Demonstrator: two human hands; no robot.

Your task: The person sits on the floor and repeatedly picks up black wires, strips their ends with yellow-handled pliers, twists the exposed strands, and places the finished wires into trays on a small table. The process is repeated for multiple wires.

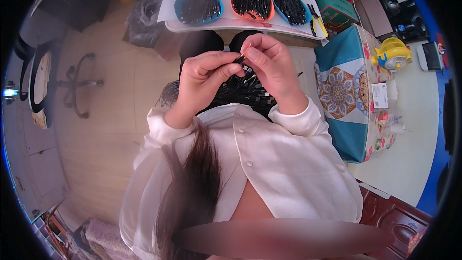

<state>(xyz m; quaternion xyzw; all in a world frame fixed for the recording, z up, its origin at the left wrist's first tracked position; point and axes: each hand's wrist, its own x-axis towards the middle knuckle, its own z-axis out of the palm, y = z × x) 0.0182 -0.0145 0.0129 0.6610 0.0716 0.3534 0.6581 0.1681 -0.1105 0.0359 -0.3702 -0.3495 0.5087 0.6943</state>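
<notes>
One thin black cable (239, 59) is held above the cable pile (233, 91), its sheath (237, 60) pinched in your left hand (207, 70), its reddish wire ends (247, 49) in your right hand (270, 63). Likely light and flexible, with delicate ends; hold the sheath just behind them.

There are two hands (204, 74), three bowls (179, 8), one fan (393, 54)

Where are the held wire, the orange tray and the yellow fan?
Held wire (239, 59): head view, on its black part, beside the reddish end.
Orange tray (244, 16): head view, on its near rim.
Yellow fan (393, 54): head view, around the middle of its head.
</notes>
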